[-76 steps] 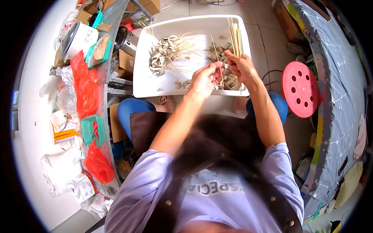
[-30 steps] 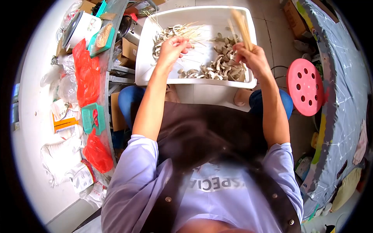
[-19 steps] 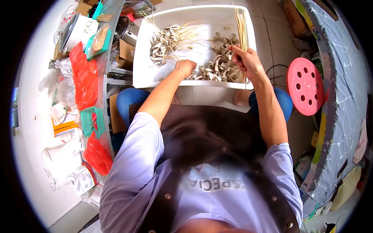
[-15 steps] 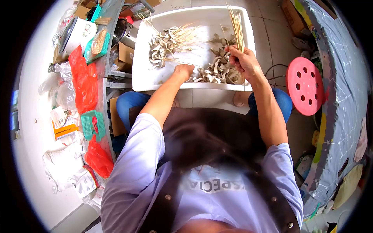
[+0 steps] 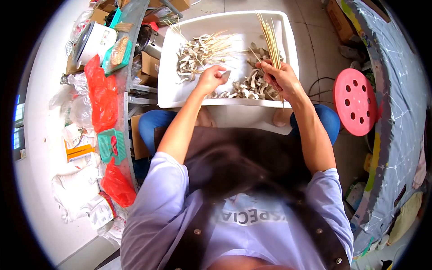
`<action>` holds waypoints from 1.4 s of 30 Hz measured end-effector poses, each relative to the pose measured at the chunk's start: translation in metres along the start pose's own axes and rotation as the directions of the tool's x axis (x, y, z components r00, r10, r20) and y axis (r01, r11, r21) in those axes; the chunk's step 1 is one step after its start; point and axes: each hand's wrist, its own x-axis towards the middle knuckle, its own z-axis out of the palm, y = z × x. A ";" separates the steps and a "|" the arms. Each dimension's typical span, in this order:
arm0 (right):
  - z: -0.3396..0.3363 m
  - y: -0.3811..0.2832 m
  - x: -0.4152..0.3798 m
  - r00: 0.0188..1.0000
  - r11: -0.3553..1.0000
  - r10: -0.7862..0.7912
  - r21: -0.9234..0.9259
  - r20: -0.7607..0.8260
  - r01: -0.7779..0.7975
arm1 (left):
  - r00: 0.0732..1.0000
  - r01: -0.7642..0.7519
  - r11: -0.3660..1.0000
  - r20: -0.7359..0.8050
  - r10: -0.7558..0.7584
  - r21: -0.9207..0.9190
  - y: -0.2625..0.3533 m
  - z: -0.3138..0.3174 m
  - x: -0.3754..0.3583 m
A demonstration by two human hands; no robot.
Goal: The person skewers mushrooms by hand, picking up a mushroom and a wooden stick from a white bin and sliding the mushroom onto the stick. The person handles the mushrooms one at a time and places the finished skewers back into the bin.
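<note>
My right hand (image 5: pixel 281 78) is closed around a bundle of thin bamboo skewers (image 5: pixel 270 38) that point up and away. One skewer stands apart from the bundle near my thumb. My left hand (image 5: pixel 211 80) pinches a small grey-white mushroom piece (image 5: pixel 226 75) over the middle of the white plastic tub (image 5: pixel 162 90). Loose mushroom pieces (image 5: pixel 252 85) are heaped in the tub's near right part, partly behind my right hand. At the tub's left lies a pile of skewered mushrooms (image 5: pixel 191 54), their bare stick ends pointing mostly right.
On the left, a metal shelf (image 5: pixel 128 76) holds red plastic bags (image 5: pixel 100 99), green baskets (image 5: pixel 111 146) and a white appliance (image 5: pixel 96 42). A pink stool (image 5: pixel 355 102) with round holes stands at right, beside a grey patterned cloth (image 5: pixel 396 121). My knees flank the tub's near edge.
My left hand has risen from the tub's near side with a mushroom piece in its fingers. My right hand still grips the skewers, with one now set apart.
</note>
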 end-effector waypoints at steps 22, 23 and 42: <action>0.021 0.010 -0.014 0.974 0.987 0.015 -0.158 0.225 0.021 | 0.993 -0.115 -0.061 -0.116 0.016 -0.992 0.053 -0.003 -0.042; 0.021 0.010 -0.014 0.975 0.986 0.016 -0.165 0.220 0.021 | 0.991 -0.131 -0.055 -0.132 0.015 -0.990 0.054 -0.002 -0.043; 0.024 0.011 -0.016 0.983 0.978 -0.038 -0.197 0.182 0.075 | 0.997 -0.062 0.036 -0.064 -0.054 -0.997 0.069 0.010 -0.052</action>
